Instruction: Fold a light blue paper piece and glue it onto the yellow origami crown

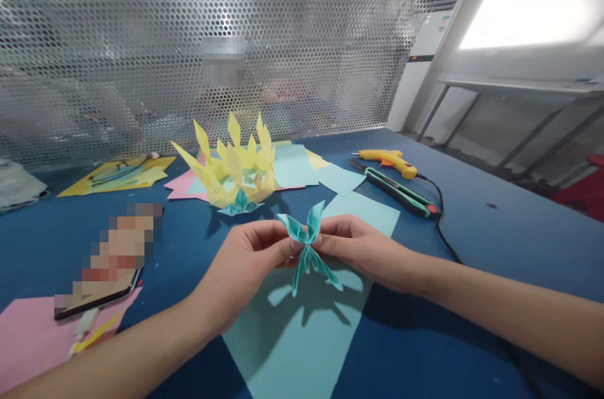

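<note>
Between my two hands is a teal folded-paper flower (309,236) with pointed petals spreading up and down. My left hand (248,251) pinches its left side between thumb and fingers. On the other side my right hand (356,245) grips it the same way. The flower is held above a light teal sheet of paper (302,336), onto which its shadow falls. Behind the hands stands a yellow folded-paper crown (236,166) with tall points. A similar teal paper flower (240,202) sits at the crown's front base.
A yellow glue gun (389,161) and a green-and-black cutter (401,191) lie at the right, a black cord running past them. A phone (113,260) rests at the left on pink paper (33,330). Yellow sheets (141,175) lie farther back, before a perforated metal panel (302,28).
</note>
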`<state>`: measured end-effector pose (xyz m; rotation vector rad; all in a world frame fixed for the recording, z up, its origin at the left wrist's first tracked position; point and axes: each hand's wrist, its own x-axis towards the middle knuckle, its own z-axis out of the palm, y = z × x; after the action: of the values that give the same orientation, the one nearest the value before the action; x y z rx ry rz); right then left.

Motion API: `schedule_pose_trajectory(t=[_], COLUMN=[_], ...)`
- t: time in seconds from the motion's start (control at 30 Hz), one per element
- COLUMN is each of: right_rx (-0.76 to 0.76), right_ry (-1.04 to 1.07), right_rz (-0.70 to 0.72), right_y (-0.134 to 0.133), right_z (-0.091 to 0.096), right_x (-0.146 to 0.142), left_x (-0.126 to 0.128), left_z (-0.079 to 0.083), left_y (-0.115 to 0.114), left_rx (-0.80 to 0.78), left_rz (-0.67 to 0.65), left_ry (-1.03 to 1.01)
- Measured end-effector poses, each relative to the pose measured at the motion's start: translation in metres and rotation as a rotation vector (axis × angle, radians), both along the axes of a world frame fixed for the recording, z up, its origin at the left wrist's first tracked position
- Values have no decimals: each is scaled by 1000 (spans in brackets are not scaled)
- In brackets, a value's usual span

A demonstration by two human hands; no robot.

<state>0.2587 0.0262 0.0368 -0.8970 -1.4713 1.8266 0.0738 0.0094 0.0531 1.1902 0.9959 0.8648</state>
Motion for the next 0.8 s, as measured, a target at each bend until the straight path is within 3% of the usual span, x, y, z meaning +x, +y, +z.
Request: schedule_pose_trajectory(t=[0.2,0.43,0.5,0.6,0.7,0.8], right_rx=[129,441,579,752,800,765], right_ry=[-120,-390,-532,-752,-970,-1115], right_rz=[-26,-120,-248,-564,-838,-961], right_y=[-1,5,18,48,79,102], right_z=[3,12,18,25,24,13], right_x=[-1,2,12,44,87,127], left_x=[0,1,1,3,3,2], left_z=[3,0,-1,0,3,6], left_y=[0,-1,0,0,-2,-4], left_rx=[-41,-95,-112,-154,-207,-240], left_rz=[-25,51,63,52,-2,-41], left_ry=[29,19,-2,-29,-49,-55])
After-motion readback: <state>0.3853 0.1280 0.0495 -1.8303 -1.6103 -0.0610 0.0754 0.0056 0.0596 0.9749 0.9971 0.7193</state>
